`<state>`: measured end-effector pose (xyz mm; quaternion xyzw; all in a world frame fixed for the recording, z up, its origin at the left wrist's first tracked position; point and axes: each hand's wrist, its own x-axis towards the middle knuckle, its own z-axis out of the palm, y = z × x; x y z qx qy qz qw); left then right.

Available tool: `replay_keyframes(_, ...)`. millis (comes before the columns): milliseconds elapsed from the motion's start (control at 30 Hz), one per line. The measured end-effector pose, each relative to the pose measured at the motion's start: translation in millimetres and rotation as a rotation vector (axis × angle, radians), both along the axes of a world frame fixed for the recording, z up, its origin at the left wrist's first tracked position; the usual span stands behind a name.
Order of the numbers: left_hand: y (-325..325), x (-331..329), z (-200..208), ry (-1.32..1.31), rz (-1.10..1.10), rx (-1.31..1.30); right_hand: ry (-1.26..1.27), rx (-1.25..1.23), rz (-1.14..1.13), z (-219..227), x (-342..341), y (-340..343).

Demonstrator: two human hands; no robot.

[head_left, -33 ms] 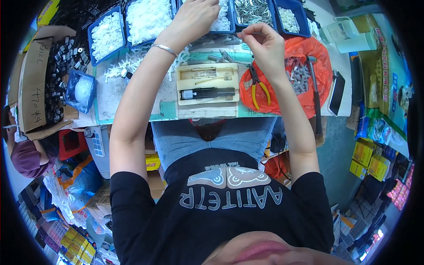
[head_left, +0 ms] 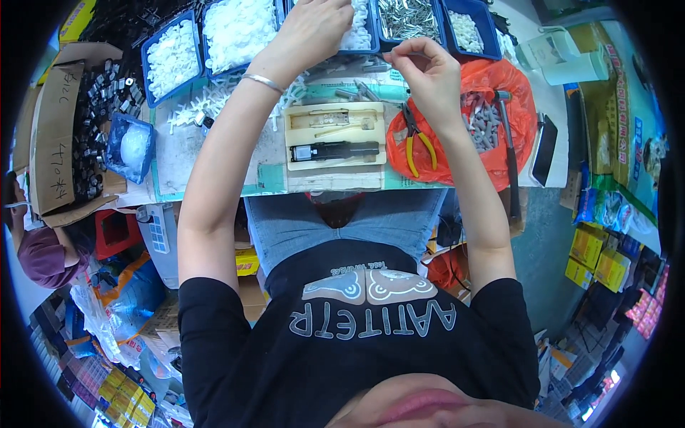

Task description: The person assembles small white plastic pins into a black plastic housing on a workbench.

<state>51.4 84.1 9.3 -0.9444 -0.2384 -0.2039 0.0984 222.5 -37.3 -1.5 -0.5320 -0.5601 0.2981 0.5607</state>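
Left hand: over white pieces, counter's far edge; cannot tell fingers' grip.
Right hand: beside metal pins; fingers narrow, contents unclear.
Tray: near counter's front edge.

Handwriting noted on the cardboard box, left of the cream tray. Inverted pale lettering: black T-shirt, nearside of tray. Red characters: sack, far right.
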Motion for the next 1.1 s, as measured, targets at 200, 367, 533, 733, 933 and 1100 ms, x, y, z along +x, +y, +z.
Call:
replay_keyframes(200, -42, -7, -9, -0.609, -0.076, -0.813, 0.178, 0.072, -0.057, 17, -17, -12)
replay_keyframes(367, -104, -7, -3, -1.375, -0.379, -1.718, 0.166, 0.267, 0.014, 32, -38, -36)
replay_keyframes(533, -129, -12, -3, -1.556, -0.394, -1.918, -0.08, 0.272, 0.013, 43, -42, -50)
replay_keyframes(733, -164, -30, 2, -1.078, 0.059, -0.749, 0.101, -0.167, 0.093, 45, -45, -77)
replay_keyframes(933, -193, -64, -9, -0.566, -0.101, -0.15, 0.059, -0.437, 0.252, 33, -49, -101)
replay_keyframes(1100, -201, -73, -17, -0.491, -0.066, -0.197, -0.605, -0.032, 0.276, 18, -61, -93)
